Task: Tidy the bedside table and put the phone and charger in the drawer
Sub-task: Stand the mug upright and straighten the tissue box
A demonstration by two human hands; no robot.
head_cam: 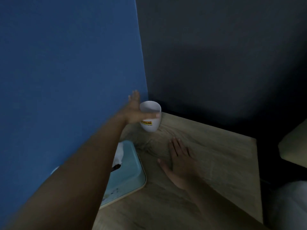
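A white cup [150, 116] with a yellow label stands tilted at the back left corner of the wooden bedside table [216, 156]. My left hand [135, 112] reaches it from the left. Its thumb lies across the cup's front, its palm is against the cup's side, and its fingers stretch up behind the rim. My right hand [180, 161] lies flat on the tabletop in the middle, palm down with fingers apart, holding nothing. No phone, charger or drawer is in view.
A pale teal tissue box [131, 173] with white tissue sticking out sits at the table's left edge, partly under my left forearm. A blue wall rises on the left and a dark wall at the back. A pale piece of furniture [294, 150] stands to the right.
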